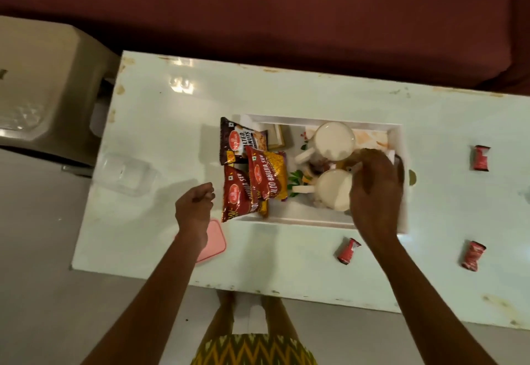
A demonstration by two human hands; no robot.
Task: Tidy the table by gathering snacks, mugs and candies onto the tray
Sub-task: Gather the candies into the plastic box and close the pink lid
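A white rectangular tray sits mid-table. Three snack packets lie at its left end: salted peanuts and two red aloo bhujia sev packets. Two white mugs stand in it, one far, one near. My right hand hovers over the tray's right part, covering the near mug's edge, fingertips pinched together; what they hold is unclear. My left hand hangs loosely curled just left of the tray, holding nothing. Three red wrapped candies lie on the table.
A clear plastic box and a pink lid lie left of the tray. A beige plastic stool stands beyond the table's left end. A maroon sofa runs along the far side. The table's near edge is by my legs.
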